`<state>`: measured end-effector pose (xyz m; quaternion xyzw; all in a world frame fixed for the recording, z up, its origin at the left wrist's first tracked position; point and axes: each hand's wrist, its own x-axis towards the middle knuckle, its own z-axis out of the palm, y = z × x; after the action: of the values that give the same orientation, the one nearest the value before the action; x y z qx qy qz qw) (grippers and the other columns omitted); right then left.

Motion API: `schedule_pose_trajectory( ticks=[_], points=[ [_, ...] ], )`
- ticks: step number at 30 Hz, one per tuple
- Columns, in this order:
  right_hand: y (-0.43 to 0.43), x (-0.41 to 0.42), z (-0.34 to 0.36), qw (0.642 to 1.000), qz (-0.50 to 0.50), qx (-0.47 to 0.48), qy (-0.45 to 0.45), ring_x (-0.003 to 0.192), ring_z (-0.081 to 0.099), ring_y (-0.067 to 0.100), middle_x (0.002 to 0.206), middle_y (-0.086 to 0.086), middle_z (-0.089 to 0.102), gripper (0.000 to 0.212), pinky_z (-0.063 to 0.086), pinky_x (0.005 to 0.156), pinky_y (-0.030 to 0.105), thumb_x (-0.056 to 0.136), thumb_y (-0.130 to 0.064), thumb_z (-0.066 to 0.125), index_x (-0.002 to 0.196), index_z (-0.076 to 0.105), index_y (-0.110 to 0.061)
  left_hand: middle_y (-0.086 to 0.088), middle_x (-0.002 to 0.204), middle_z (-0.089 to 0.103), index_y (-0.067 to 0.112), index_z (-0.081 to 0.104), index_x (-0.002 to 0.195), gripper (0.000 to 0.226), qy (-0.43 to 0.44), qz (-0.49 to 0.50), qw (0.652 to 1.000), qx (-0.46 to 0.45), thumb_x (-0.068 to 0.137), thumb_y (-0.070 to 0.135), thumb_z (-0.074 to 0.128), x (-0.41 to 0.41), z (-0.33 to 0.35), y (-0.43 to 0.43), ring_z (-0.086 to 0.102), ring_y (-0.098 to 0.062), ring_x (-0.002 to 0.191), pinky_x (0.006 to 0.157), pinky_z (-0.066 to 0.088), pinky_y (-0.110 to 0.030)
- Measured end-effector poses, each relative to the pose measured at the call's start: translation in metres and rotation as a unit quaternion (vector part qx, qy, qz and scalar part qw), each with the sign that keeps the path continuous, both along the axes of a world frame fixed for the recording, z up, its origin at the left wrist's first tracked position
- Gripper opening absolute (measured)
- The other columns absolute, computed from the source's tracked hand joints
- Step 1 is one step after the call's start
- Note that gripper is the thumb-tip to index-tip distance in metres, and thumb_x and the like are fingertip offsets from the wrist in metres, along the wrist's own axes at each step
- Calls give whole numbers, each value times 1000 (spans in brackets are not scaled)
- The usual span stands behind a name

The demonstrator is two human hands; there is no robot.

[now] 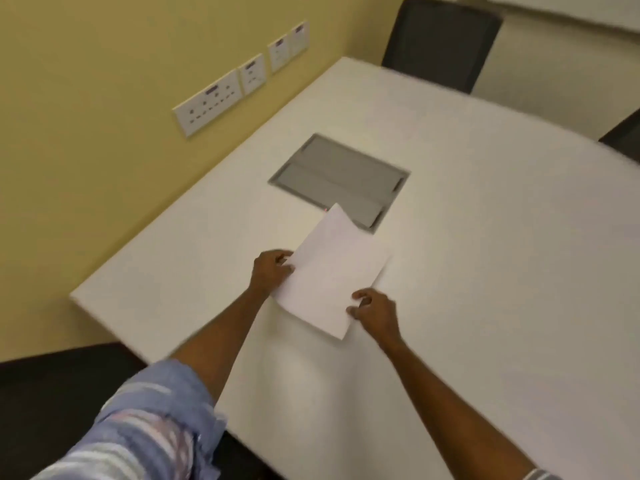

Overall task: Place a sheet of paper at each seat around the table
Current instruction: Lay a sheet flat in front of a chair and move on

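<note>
A white sheet of paper (332, 271) is held low over the white table (485, 271), its far corner reaching over a grey hatch. My left hand (272, 270) grips the sheet's left edge. My right hand (375, 311) pinches its near right corner. Whether this is one sheet or a thin stack I cannot tell. A dark chair (440, 43) stands at the table's far end, and part of another dark chair (623, 135) shows at the right edge.
A grey recessed cable hatch (332, 174) sits in the table's middle. The yellow wall on the left carries several white wall sockets (221, 95). Dark floor (52, 393) shows at the near left corner of the table.
</note>
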<state>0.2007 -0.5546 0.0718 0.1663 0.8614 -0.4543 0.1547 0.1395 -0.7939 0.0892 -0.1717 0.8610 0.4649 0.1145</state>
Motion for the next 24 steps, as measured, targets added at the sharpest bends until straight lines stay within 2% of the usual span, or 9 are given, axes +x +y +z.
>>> schedule_pose_trajectory(
  ticks=[1, 5, 8, 10, 12, 15, 18, 21, 24],
  points=[
    [6, -3, 5, 1000, -4, 11, 7, 76, 60, 15, 83, 4, 66, 27, 43, 72, 21, 75, -10, 81, 101, 73, -14, -14, 111, 73, 10, 73, 117, 37, 5, -4, 1000, 10, 81, 3, 72, -5, 4, 4, 66, -27, 108, 92, 47, -30],
    [-64, 18, -17, 1000, 23, -5, -19, 79, 63, 18, 87, 9, 71, 28, 51, 80, 30, 76, -12, 81, 102, 73, -13, -16, 111, 72, 12, 71, 120, 41, -46, -10, 999, -6, 81, -1, 68, 18, -5, -73, 66, -29, 109, 96, 50, -36],
    [-100, 27, -30, 999, 21, -12, -26, 82, 65, 21, 89, 10, 70, 28, 53, 83, 34, 76, -12, 81, 103, 72, -13, -14, 113, 72, 11, 70, 121, 44, -60, -31, 998, -12, 81, -6, 65, 26, -15, -105, 67, -27, 106, 86, 49, -27],
    [-117, 34, -37, 999, 29, -7, -25, 82, 65, 21, 88, 9, 69, 28, 51, 79, 30, 77, -13, 80, 103, 71, -13, -13, 113, 73, 11, 70, 121, 45, -58, -41, 997, -23, 81, -7, 63, 30, -19, -119, 66, -21, 97, 80, 45, -22],
    [-141, 43, -49, 999, 25, -5, -30, 78, 62, 19, 86, 7, 68, 27, 46, 75, 26, 78, -13, 79, 104, 70, -13, -13, 112, 73, 12, 69, 122, 46, -74, -38, 996, -20, 81, -7, 63, 37, -36, -140, 65, -19, 94, 80, 46, -23],
    [-159, 50, -60, 1000, 14, 1, -25, 73, 59, 15, 83, 4, 65, 28, 43, 72, 23, 79, -12, 78, 106, 69, -14, -15, 112, 72, 11, 69, 122, 46, -72, -9, 997, -2, 80, -6, 65, 45, -52, -156, 68, -27, 103, 90, 55, -34],
    [-171, 51, -69, 1000, 9, 13, -12, 74, 60, 15, 83, 0, 63, 30, 44, 74, 24, 80, -11, 77, 108, 69, -13, -16, 111, 72, 11, 70, 121, 46, -57, 11, 998, 2, 78, -6, 67, 47, -65, -166, 67, -29, 106, 95, 54, -39],
    [-181, 48, -77, 1000, 10, 22, -11, 78, 63, 17, 85, 2, 64, 31, 49, 79, 27, 80, -12, 77, 110, 68, -14, -16, 111, 71, 11, 69, 121, 46, -49, 17, 999, 5, 78, -5, 69, 43, -75, -174, 67, -27, 105, 94, 53, -35],
    [-187, 44, -85, 999, 14, 34, -2, 82, 65, 20, 90, 4, 67, 33, 49, 82, 29, 80, -16, 77, 112, 68, -15, -13, 112, 71, 13, 69, 121, 46, -44, 9, 999, -14, 78, -1, 72, 38, -85, -180, 65, -21, 97, 87, 51, -28]
  ],
)
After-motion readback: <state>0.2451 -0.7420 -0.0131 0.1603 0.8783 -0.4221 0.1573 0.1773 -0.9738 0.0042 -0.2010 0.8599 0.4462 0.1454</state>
